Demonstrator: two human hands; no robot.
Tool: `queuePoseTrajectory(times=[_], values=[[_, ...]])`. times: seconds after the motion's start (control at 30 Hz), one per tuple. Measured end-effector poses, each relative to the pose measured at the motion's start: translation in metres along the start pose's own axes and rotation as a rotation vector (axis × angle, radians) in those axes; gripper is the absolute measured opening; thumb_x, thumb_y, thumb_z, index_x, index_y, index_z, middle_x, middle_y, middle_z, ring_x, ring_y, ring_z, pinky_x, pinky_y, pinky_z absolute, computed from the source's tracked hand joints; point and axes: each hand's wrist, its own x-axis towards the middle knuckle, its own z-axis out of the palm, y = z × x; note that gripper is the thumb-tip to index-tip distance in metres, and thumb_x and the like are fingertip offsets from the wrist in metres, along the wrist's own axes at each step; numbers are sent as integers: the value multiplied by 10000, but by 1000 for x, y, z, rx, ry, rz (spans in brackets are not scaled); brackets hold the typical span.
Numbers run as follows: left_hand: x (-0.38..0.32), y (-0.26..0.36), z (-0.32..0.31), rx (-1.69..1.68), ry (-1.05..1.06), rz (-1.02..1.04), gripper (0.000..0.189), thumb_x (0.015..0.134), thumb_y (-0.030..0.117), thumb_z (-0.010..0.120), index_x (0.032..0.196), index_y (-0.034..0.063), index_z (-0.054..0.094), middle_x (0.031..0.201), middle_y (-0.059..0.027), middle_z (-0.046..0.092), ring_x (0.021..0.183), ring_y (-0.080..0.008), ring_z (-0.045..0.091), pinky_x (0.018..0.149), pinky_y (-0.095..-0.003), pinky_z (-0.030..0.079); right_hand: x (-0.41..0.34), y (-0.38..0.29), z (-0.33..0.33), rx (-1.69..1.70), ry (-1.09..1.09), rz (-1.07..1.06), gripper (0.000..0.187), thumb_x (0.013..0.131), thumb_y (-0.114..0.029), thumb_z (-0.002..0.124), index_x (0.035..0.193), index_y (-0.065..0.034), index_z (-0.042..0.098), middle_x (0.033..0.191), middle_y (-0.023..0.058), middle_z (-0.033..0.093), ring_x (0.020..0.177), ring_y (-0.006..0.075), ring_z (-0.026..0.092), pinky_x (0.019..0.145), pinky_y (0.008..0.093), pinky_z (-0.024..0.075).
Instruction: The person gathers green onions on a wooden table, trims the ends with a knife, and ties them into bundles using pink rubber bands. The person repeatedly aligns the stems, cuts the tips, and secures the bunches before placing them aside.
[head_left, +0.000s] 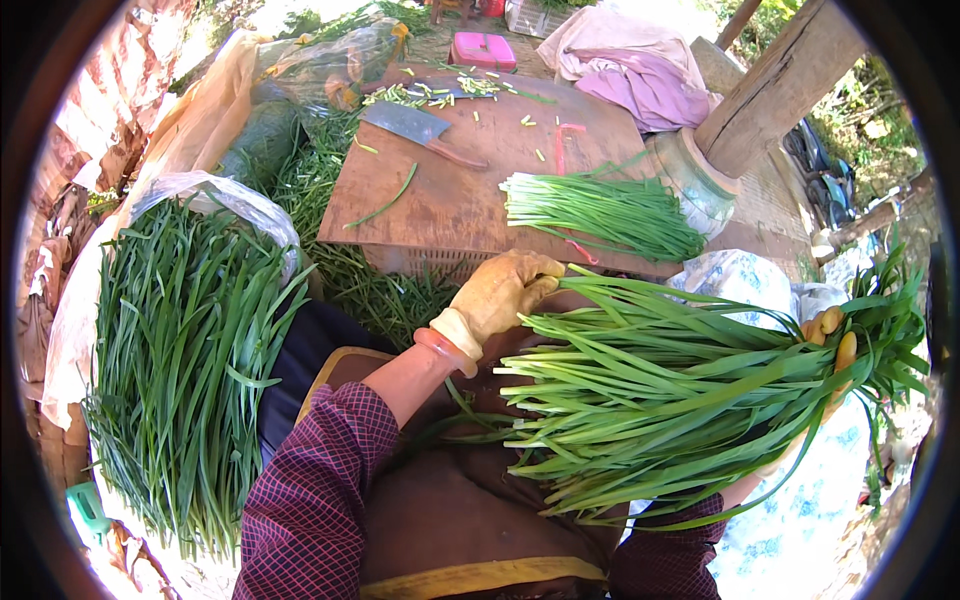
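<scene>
My right hand, in a yellow rubber glove, grips a large loose bunch of garlic chives near its leafy tips. The pale cut ends fan out to the left over my brown apron. My left hand, also gloved, has thumb and fingertips pinched at the end of an upper stalk of this bunch. Beyond it, a neat bundle of garlic chives lies on a wooden board, a pink tie strip showing at its near edge. Leaves cover most of my right hand.
A cleaver and chopped stem pieces lie on the board. A plastic bag of upright chives stands at left. Cut greens are heaped beside the board. A wooden post on a stone base rises at right.
</scene>
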Motion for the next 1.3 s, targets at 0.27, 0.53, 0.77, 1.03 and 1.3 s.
queuePoseTrajectory(times=[0.27, 0.53, 0.77, 1.03, 1.3], values=[[-54, -22, -79, -774, 1086, -547, 256, 1013, 239, 596, 993, -3, 674, 806, -74, 681, 571, -113, 569, 487, -217, 448, -14, 24, 19, 35, 417, -167, 332, 1033, -277, 537, 1175, 20, 577, 983, 80, 693, 816, 162, 689, 661, 301, 607], [-112, 29, -59, -651, 149, -389, 477, 1007, 429, 579, 1183, -10, 637, 905, -63, 705, 591, -50, 541, 567, -193, 431, -29, 58, -15, -252, 215, -159, 463, 1041, -338, 500, 1415, -64, 517, 1371, 123, 557, 1111, 203, 610, 972, 380, 530], [-103, 64, -26, -829, -111, -402, 378, 961, 356, 684, 1115, 11, 678, 904, -14, 656, 654, -14, 468, 567, -169, 374, -24, 69, -33, -130, 288, 55, 437, 1017, -374, 554, 1290, -36, 600, 1127, 77, 657, 916, 182, 663, 794, 347, 574], [-101, 33, -46, -809, 479, -278, 86, 852, 77, 727, 931, 52, 705, 813, -3, 679, 653, -35, 536, 569, -189, 432, -24, 80, -71, -206, 341, 27, 465, 1011, -392, 546, 1313, -39, 581, 1110, 85, 657, 937, 190, 655, 830, 345, 561], [-107, 16, -56, -720, 335, -371, 382, 974, 291, 675, 1234, 12, 642, 976, -58, 717, 629, -38, 553, 576, -183, 458, -29, 88, -72, -138, 265, 100, 437, 1006, -403, 558, 1271, -57, 586, 1081, 81, 652, 917, 195, 652, 804, 348, 563]])
